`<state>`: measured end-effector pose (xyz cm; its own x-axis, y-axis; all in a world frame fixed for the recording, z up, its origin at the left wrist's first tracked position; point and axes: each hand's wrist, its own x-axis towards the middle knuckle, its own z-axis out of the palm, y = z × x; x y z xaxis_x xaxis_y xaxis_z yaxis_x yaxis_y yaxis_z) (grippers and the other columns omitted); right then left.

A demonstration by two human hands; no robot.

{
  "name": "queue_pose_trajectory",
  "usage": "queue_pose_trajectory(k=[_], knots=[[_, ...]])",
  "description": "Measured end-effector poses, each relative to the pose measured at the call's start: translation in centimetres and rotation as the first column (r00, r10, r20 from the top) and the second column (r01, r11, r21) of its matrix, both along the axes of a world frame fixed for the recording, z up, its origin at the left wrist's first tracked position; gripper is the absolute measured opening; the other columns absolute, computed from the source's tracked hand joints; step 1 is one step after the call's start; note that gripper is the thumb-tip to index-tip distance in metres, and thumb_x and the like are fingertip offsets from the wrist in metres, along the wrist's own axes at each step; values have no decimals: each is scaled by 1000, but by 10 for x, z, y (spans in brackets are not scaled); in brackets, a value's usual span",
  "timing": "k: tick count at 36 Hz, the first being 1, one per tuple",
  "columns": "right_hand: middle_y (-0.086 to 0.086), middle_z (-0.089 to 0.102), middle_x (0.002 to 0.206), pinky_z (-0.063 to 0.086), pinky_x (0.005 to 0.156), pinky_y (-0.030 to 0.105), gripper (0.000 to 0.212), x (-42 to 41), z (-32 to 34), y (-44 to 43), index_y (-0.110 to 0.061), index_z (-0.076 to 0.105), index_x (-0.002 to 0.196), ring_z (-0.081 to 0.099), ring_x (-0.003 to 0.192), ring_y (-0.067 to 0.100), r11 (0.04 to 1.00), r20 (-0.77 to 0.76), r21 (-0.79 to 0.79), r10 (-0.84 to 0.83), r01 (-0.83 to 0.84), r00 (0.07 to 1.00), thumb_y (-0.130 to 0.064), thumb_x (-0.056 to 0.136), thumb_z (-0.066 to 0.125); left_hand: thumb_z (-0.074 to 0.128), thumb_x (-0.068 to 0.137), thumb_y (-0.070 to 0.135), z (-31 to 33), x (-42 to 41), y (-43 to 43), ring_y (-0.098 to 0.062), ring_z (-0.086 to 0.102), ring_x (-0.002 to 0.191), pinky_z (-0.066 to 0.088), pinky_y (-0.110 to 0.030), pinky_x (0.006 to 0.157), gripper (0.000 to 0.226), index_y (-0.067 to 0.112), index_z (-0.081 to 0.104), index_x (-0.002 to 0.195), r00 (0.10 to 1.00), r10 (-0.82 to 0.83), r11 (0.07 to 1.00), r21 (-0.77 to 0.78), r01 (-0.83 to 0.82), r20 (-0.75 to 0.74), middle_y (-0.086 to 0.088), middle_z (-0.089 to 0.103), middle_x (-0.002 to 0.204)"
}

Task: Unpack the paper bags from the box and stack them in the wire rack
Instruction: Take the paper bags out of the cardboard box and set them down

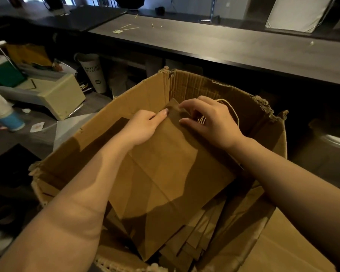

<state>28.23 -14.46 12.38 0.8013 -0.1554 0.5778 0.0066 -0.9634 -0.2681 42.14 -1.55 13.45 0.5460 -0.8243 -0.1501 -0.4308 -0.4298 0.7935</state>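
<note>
One cardboard box (pixel 137 95) stands open below a long dark surface (pixel 214 44), and both hands are inside it on one folded paper bag (pixel 165 169). This bag is flat, raised at its far end above the others, with its long axis running from the person toward the far wall of the box. Its handle end points away and its folded bottom points back at the person. The left hand (pixel 143 126) has its grip on the bag's left edge near the top corner, thumb laid along the face; its fingers seem tucked under the paper, though they are hidden. The right hand (pixel 210 122) is clenched on the top edge by the twisted handles, with one handle loop (pixel 233 112) arching behind it. Beneath lies a fanned stack of bags (pixel 194 242), at least five edges showing. One tall white cup (pixel 94 73) stands beyond the box on the left.
</note>
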Motion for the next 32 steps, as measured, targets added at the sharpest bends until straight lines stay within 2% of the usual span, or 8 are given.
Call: queue_pose_trajectory(k=[6,9,12,15,19,22,27,32], knots=[[8,62,100,45,85,28,28,0,-2,-1,-10,61,116,58,90,20,996,18,3,-91,91,996,-22,91,60,41,96,47,-1,1,-2,-25,54,69,43,-35,68,59,-7,64,93,992,106,991,-94,-100,60,-14,57,76],[7,63,100,36,93,28,25,-2,-2,-1,-11,63,111,56,95,18,990,83,-7,-139,141,987,-23,91,58,43,95,48,-4,5,-2,-20,50,63,39,-31,63,50,4,61,79,983,165,982,-106,-156,78,-7,52,66],[7,63,105,38,98,34,25,-3,0,-2,-11,64,110,55,103,19,980,146,87,-193,181,970,-25,91,55,44,96,47,-4,12,1,-15,43,57,34,-27,58,44,15,50,65,964,256,960,-135,-245,75,-1,45,60],[6,59,113,44,96,44,32,-4,3,-3,-12,61,115,53,109,20,940,169,248,-279,233,945,-32,91,54,42,96,47,-3,21,5,-17,45,62,36,-30,61,44,13,53,70,935,351,924,-173,-340,39,-2,45,64],[3,49,129,43,101,35,40,-5,5,-6,-15,51,128,46,119,15,847,129,447,-379,288,916,-33,92,56,42,97,45,-2,27,8,-16,47,68,37,-27,63,43,8,61,88,888,459,863,-223,-454,-33,-4,50,73],[3,39,141,37,100,25,52,-4,4,-7,-18,39,140,40,127,15,763,13,566,-388,313,922,-39,94,53,42,97,44,-2,28,9,-11,45,66,35,-22,61,37,15,57,80,862,498,836,-214,-506,-94,0,51,77],[7,33,149,42,98,34,70,-2,4,-5,-22,19,149,42,128,23,556,-192,762,-295,332,936,-49,92,49,43,98,42,-1,25,10,-11,44,68,33,-21,59,34,22,50,71,836,519,816,-188,-546,-176,4,49,76],[4,46,136,48,88,33,67,-4,8,-2,-20,31,144,51,113,20,385,-270,861,-211,334,940,-47,88,56,43,97,43,0,26,12,-12,47,70,34,-22,58,33,22,53,74,819,540,805,-164,-569,-191,2,53,79]])
